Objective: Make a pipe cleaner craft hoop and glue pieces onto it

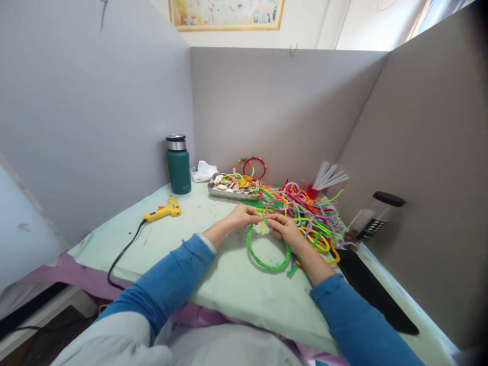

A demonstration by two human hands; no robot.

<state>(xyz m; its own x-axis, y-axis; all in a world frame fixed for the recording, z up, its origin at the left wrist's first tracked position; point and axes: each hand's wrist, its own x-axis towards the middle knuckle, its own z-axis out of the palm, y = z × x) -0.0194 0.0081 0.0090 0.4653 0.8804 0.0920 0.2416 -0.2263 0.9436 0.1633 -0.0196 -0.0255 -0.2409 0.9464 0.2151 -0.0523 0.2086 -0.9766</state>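
Observation:
A fuzzy green pipe-cleaner ring (270, 267) hangs from my two hands just above the pale tablecloth. At the ring's top left, my left hand (243, 216) pinches it between thumb and fingertips. My right hand (282, 227) is closed at the ring's top right, with its fingertips close to those of the left. A bit of yellow shows below the fingertips, inside the ring. What exactly lies between the fingers is mostly hidden. Behind and right of my hands spreads a heap of loose coloured pipe cleaners (301, 203).
A yellow glue gun (163, 209) with a black cord lies at left, near a green bottle (178, 165). At the back are a metal tray (229, 193) of shells and finished-looking rings (254, 168). White sticks (328, 175), a clear jar (381, 211) and a black flat object (375, 295) are right.

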